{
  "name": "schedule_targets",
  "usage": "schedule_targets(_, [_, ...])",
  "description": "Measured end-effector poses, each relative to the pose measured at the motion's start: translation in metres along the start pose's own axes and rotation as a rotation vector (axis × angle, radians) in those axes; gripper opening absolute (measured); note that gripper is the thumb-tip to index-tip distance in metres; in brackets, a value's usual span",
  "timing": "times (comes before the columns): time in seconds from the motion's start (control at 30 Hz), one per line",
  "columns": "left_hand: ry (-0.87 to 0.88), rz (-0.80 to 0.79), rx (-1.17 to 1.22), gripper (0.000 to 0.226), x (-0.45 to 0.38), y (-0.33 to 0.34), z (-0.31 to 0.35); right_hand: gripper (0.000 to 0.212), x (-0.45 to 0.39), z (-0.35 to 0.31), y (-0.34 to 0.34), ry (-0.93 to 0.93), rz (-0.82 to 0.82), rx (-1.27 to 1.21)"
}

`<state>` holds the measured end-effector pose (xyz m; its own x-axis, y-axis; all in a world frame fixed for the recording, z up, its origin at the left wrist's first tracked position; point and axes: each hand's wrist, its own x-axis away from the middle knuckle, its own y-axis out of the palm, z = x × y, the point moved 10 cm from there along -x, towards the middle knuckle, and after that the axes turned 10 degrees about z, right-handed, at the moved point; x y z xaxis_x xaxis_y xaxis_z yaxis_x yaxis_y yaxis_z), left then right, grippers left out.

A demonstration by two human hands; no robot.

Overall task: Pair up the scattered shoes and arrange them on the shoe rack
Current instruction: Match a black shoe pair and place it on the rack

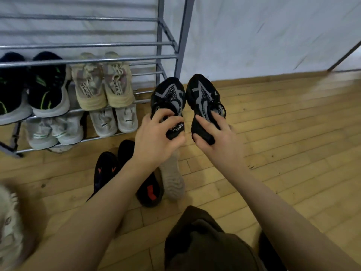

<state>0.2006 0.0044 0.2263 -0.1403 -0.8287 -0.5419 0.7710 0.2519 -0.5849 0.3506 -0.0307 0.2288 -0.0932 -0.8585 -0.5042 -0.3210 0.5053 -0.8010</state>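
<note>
My left hand grips the heel of a black-and-grey sneaker, toe pointing away. My right hand grips the heel of its matching sneaker beside it. Both shoes are held side by side just right of the metal shoe rack. On the rack sit a black-and-green pair, a beige pair and, one shelf lower, two light grey pairs. On the floor below my left arm lie black shoes with red marks and an upturned beige sole.
A white fabric backdrop hangs behind the rack above the wooden floor. A pale fuzzy shoe sits at the lower left edge. My dark-clothed knee fills the bottom centre. A metal pole slants at the far right.
</note>
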Motion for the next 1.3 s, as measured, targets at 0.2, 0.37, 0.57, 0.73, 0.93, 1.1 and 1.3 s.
schedule_targets(0.2, [0.044, 0.088, 0.078, 0.040, -0.037, -0.054, 0.031, 0.048, -0.031, -0.038, -0.052, -0.035, 0.106, 0.039])
schedule_targets(0.37, [0.163, 0.097, 0.054, 0.037, -0.048, -0.095, 0.055, 0.047, -0.034, -0.068, -0.086, -0.032, 0.192, 0.047])
schedule_targets(0.57, [0.207, 0.236, 0.025, 0.034, -0.058, -0.141, 0.064, 0.043, -0.054, -0.108, -0.108, -0.094, 0.288, 0.011])
schedule_targets(0.73, [0.116, 0.295, -0.026, 0.035, -0.064, -0.168, 0.031, 0.044, -0.073, -0.143, -0.084, -0.144, 0.252, -0.057])
schedule_targets(0.93, [0.038, 0.326, -0.067, 0.035, -0.069, -0.188, -0.020, 0.044, -0.097, -0.174, -0.035, -0.200, 0.155, -0.144])
schedule_targets(1.1, [0.012, 0.371, -0.084, 0.031, -0.086, -0.195, -0.057, 0.047, -0.127, -0.186, 0.013, -0.230, 0.098, -0.242])
schedule_targets(1.3, [-0.029, 0.380, -0.137, 0.034, -0.119, -0.189, -0.108, 0.048, -0.169, -0.195, 0.063, -0.298, 0.086, -0.272])
